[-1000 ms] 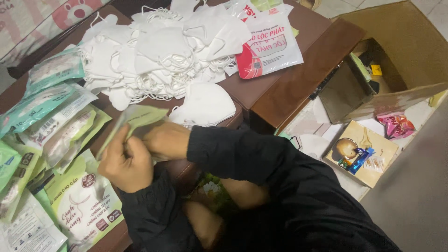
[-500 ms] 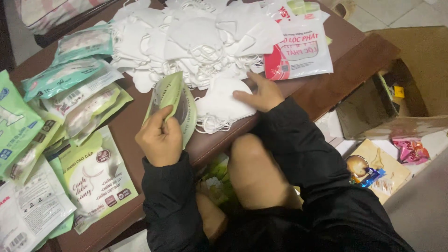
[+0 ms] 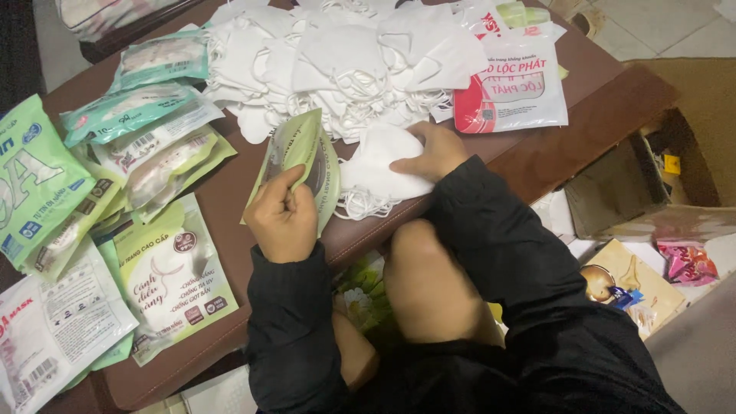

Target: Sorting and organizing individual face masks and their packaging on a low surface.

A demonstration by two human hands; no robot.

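Note:
My left hand grips a pale green plastic pouch, held upright above the front edge of the brown table. My right hand rests on a small stack of white face masks lying near that edge, fingers closed over the top one. Just behind it spreads a big heap of loose white masks with tangled ear loops. Both arms wear black sleeves.
Several filled green and teal mask pouches lie across the left of the table. A red and white bag sits at the back right. An open cardboard box and snack packets stand on the floor to the right.
My right hand left the pouch, reached to the white mask stack and closed on it. My left hand kept hold of the green pouch and raised it upright.

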